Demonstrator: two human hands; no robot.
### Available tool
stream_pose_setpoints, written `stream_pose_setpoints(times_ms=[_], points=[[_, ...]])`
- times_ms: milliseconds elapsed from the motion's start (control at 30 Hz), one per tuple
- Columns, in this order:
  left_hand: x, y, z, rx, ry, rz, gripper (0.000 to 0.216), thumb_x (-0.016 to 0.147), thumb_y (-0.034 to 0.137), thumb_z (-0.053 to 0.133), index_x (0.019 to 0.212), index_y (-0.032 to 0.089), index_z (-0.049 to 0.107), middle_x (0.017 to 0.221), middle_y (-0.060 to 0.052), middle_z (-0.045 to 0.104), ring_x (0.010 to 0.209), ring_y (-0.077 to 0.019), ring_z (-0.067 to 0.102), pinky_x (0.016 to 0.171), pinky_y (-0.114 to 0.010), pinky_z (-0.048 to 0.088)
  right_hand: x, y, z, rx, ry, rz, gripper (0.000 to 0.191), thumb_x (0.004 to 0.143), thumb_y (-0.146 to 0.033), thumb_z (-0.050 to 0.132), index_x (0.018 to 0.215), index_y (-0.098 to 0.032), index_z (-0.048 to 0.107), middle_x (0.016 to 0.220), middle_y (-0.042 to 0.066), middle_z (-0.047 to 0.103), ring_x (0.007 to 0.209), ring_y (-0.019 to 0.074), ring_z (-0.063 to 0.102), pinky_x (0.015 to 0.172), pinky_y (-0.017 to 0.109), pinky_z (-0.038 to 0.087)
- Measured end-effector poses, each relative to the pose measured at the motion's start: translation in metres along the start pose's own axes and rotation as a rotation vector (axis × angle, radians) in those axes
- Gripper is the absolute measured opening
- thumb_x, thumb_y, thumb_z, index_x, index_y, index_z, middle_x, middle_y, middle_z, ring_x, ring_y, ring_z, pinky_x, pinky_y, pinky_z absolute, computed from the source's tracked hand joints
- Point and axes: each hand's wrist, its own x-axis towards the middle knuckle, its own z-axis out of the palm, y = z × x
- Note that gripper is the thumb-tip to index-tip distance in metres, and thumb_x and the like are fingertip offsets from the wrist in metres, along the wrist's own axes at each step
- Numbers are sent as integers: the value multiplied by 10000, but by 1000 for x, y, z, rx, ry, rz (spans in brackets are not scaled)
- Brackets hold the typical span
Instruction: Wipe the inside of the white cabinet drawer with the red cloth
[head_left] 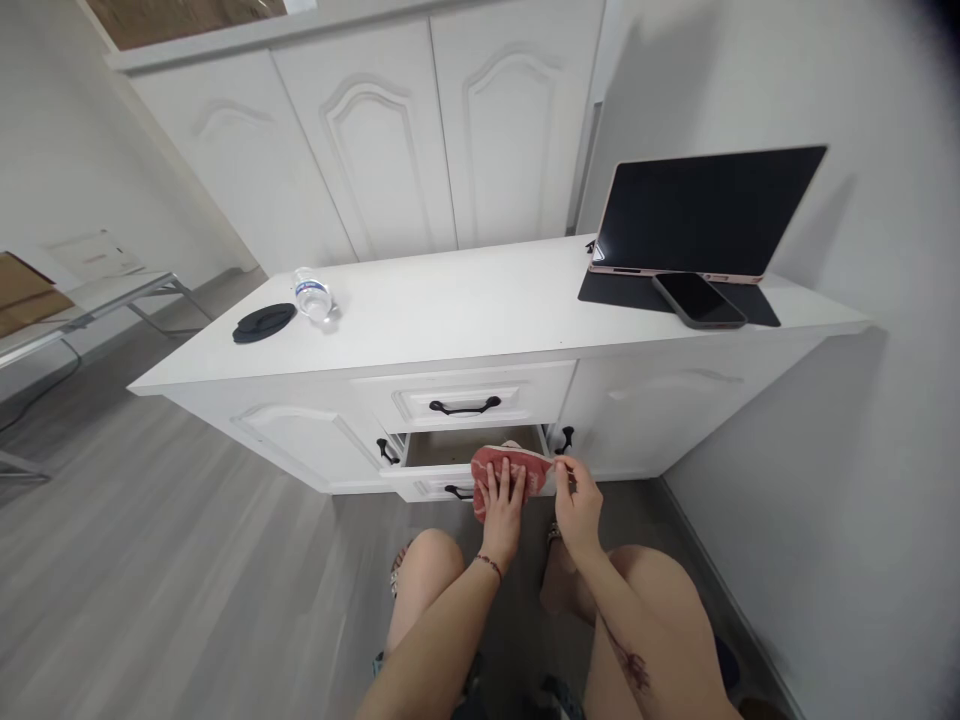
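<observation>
A red cloth piece (534, 470) with a pale pattern and a whitish upper edge is at the front of the pulled-out lower drawer (435, 487). My left hand (504, 510) lies on it with fingers stretched and spread; its thumb is hidden. At the cloth's right corner, the thumb and forefinger of my right hand (576, 495) pinch the edge. Part of the drawer's inside floor (450, 446) shows behind the cloth. Whether the cloth rests on the drawer front or is held just above it, I cannot tell.
On the white cabinet top (450, 300) are a plastic bottle (312, 297), a black flat item (264, 323), a dark-screened laptop or tablet (705, 215) and a phone (699, 300). A shut drawer (465, 395) sits above the open one. My knees flank the drawer; a wall (825, 480) stands right.
</observation>
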Motion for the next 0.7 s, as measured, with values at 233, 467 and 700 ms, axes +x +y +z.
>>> stream_pose_setpoints(times_ms=[233,467,700], points=[[6,15,28,21,-56,201,721,814,43,425,1452,289,198,1526,-98,223,1387,-389,93,995,-718,223,4,-7,0,87,131,88,285,895,-390,435,966,-164,594,899,89,651,815,185,615,755,315,481],[19,15,36,216,-65,470,530,914,208,358,1432,280,270,1531,-22,228,1388,-269,188,1017,-581,350,10,-3,-7,120,162,146,294,874,-420,472,946,-166,601,870,87,658,785,190,625,724,315,489],[28,1,26,349,-196,664,480,936,199,285,1415,205,322,1509,-26,291,1385,-166,208,1094,-436,297,7,0,-7,123,87,147,274,881,-408,467,954,-178,597,888,81,660,795,185,627,755,322,489]])
